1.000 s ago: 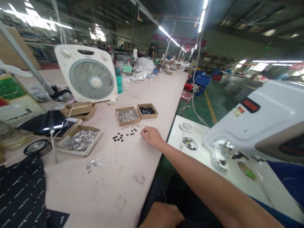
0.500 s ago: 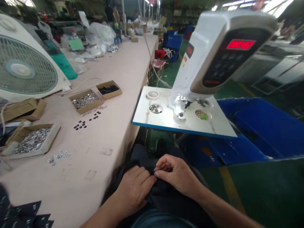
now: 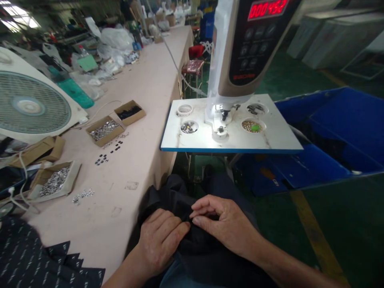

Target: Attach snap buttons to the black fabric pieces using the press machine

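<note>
Dark fabric (image 3: 198, 244) lies bunched over my lap below the machine's white plate. My left hand (image 3: 163, 238) is closed on it, knuckles up, thumb pointing right. Just to the right, my right hand (image 3: 223, 220) has its thumb and forefinger pinched at the same dark cloth, close to my left thumb tip. Whether a small part sits between those fingertips cannot be made out. The white snap machine (image 3: 222, 80) stands ahead, with a red lit display and a plate (image 3: 198, 142) that has round wells of small metal parts.
On the left table (image 3: 120, 240) are a fan (image 3: 30, 105), cardboard boxes of metal snaps (image 3: 105, 130), a box of black pieces (image 3: 129, 113), loose snaps and printed black fabric (image 3: 24, 256). Blue bins (image 3: 324, 132) stand right of the machine.
The view has tilted and shifted, so the machine appears higher and more printed fabric shows at lower left. Both hands stay at the dark cloth, with more of it visible beside my left hand.
</note>
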A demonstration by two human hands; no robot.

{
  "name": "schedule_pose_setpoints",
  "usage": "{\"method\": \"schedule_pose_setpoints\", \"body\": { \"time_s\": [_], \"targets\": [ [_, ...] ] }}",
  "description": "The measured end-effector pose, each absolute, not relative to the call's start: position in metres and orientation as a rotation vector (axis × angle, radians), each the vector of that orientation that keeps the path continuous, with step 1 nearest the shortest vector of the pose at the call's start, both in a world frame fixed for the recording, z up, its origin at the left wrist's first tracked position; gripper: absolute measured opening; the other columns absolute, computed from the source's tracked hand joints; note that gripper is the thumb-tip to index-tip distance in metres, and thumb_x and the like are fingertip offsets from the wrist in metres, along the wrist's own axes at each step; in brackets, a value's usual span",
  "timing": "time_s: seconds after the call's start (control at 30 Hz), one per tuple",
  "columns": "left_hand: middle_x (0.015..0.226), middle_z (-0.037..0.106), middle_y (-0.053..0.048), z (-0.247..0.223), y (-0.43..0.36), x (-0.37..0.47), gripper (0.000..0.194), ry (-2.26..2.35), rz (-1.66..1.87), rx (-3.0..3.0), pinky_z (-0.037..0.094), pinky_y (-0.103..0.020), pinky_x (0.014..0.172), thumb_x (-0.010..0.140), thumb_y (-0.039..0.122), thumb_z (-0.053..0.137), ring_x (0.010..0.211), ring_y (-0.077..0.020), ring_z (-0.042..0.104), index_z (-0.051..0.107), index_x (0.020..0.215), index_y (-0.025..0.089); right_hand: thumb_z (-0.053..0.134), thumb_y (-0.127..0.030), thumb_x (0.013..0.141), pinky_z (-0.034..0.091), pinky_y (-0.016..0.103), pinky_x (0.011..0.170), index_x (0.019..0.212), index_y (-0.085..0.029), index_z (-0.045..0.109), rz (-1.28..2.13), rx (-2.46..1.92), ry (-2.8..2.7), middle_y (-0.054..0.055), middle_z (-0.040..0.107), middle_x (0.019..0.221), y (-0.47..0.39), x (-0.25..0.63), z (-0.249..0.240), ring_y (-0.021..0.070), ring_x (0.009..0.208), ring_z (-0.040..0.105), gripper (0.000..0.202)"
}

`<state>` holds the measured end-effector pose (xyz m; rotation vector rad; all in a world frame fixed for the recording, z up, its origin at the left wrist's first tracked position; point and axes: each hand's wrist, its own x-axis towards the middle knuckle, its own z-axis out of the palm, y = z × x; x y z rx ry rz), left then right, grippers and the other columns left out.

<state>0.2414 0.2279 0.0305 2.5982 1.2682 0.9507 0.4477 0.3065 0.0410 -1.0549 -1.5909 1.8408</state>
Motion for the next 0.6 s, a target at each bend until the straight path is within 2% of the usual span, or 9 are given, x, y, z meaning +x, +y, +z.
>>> {"method": "schedule_pose_setpoints", "body": {
  "time_s": [0.2, 0.4, 0.6],
  "targets": [
    [0.092, 0.068, -0.012, 0.033, 0.22, 0.243, 0.022, 1.24, 0.962, 2.585, 0.043, -0.036, 0.071, 0.092, 0.006, 0.051, 0.083, -0.0212, 0.058, 0.063, 0.11, 0.007, 0.072, -0.014, 0.08, 0.06, 0.024, 0.075, 0.101, -0.022, 0.072, 1.744, -1.03, -1.62, 0.0, 0.08, 0.09, 0.299, 0.449, 0.041, 0.0167, 0.082, 0.077, 0.023],
    [0.09, 0.067, -0.012, 0.034, 0.218, 0.245, 0.022, 1.254, 0.967, 2.574, 0.042, -0.035, 0.069, 0.093, 0.006, 0.049, 0.081, -0.0204, 0.058, 0.063, 0.109, 0.008, 0.071, -0.012, 0.082, 0.059, 0.021, 0.077, 0.104, -0.024, 0.073, 1.581, -0.989, -1.76, -0.002, 0.08, 0.093, 0.291, 0.451, 0.036, 0.0142, 0.083, 0.077, 0.025],
    [0.088, 0.067, -0.012, 0.034, 0.218, 0.245, 0.021, 1.263, 1.002, 2.545, 0.042, -0.035, 0.068, 0.094, 0.009, 0.047, 0.079, -0.0207, 0.058, 0.063, 0.107, 0.008, 0.068, -0.012, 0.086, 0.057, 0.02, 0.08, 0.104, -0.025, 0.074, 1.324, -0.903, -1.977, -0.003, 0.079, 0.097, 0.288, 0.453, 0.034, 0.0131, 0.086, 0.075, 0.023]
  ]
}}
